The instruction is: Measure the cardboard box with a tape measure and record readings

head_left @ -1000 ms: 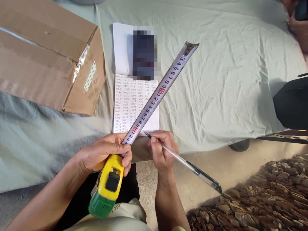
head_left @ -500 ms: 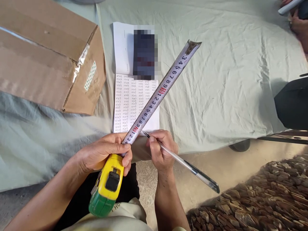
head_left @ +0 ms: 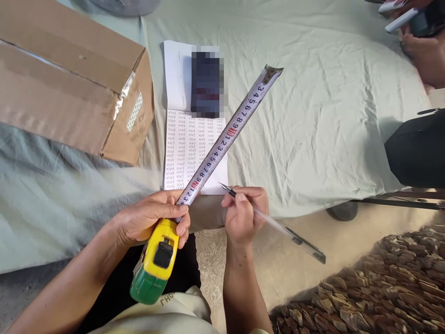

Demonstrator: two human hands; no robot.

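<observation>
My left hand (head_left: 153, 220) grips a yellow and green tape measure (head_left: 155, 261), thumb pressed on the pulled-out blade (head_left: 229, 134). The blade slants up and to the right, its metal hook end above the cloth. My right hand (head_left: 245, 213) pinches a clear ballpoint pen (head_left: 278, 226), tip pointing up-left a little to the right of the blade near the 20 mark. Beneath the blade lies a white sheet (head_left: 187, 148) filled with handwritten rows, on a pale green cloth (head_left: 313, 116).
A taped cardboard box (head_left: 69, 88) sits at the left on the cloth. A dark blurred rectangle (head_left: 206, 83) lies on the sheet's top. Another person's hands (head_left: 420, 41) hold something at top right. A black object (head_left: 417, 148) is at right; brown chips (head_left: 382, 287) pile bottom right.
My right hand with the pen has shifted a little right, away from the blade. The view has tilted slightly, so the box and paper sit lower in the frame.
</observation>
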